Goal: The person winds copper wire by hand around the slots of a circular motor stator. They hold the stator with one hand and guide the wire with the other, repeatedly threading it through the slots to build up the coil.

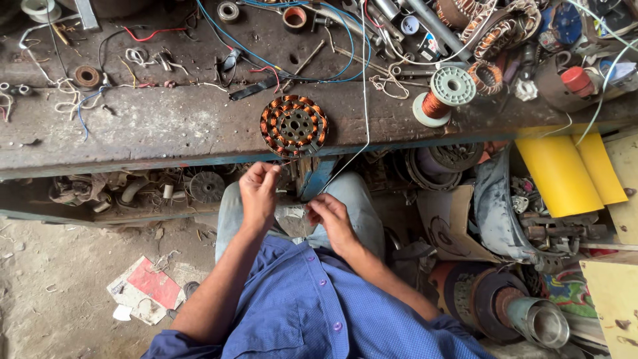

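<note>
My left hand (258, 193) and right hand (330, 216) pinch thin wire (292, 211) below the counter's (166, 126) near edge, under the copper-wound stator (294, 125); I judge careful pulling comes next.

There is open room over my lap, below the bench (166, 129) edge. Up on the bench, the round copper coil (294, 125) sits right ahead. Wires (319, 66) and a copper spool (444, 94) crowd behind it.
</note>
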